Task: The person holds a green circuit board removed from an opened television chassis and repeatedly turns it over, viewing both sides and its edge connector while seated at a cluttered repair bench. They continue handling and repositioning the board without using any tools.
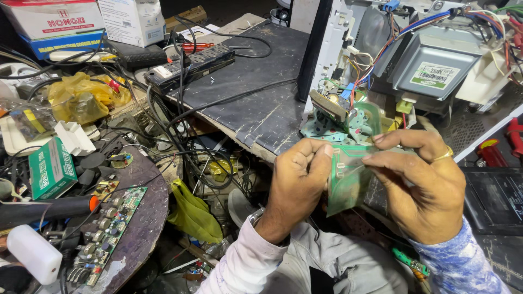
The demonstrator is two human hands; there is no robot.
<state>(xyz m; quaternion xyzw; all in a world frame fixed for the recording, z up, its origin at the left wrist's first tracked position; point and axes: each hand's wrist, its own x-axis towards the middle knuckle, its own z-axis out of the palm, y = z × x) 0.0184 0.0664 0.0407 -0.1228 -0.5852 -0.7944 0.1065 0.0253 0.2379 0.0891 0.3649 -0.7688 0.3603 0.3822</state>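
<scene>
A thin, see-through green membrane sheet (pixel 348 182) with printed tracks hangs between both my hands at the middle of the view. My left hand (pixel 297 182) pinches its left top edge with fingers curled. My right hand (pixel 422 177), with a gold ring, holds its right side between thumb and fingers. The sheet runs up toward a small panel (pixel 329 106) and teal patterned backing (pixel 321 128) on the front of an opened microwave oven (pixel 436 65).
Coloured wires (pixel 381 49) and a grey metal box sit inside the oven. A dark board (pixel 256 87) carries a black power strip (pixel 190 65) and cables. At left lie a long circuit board (pixel 109 231), green box (pixel 50 169), soldering tool (pixel 49 209) and yellow bags.
</scene>
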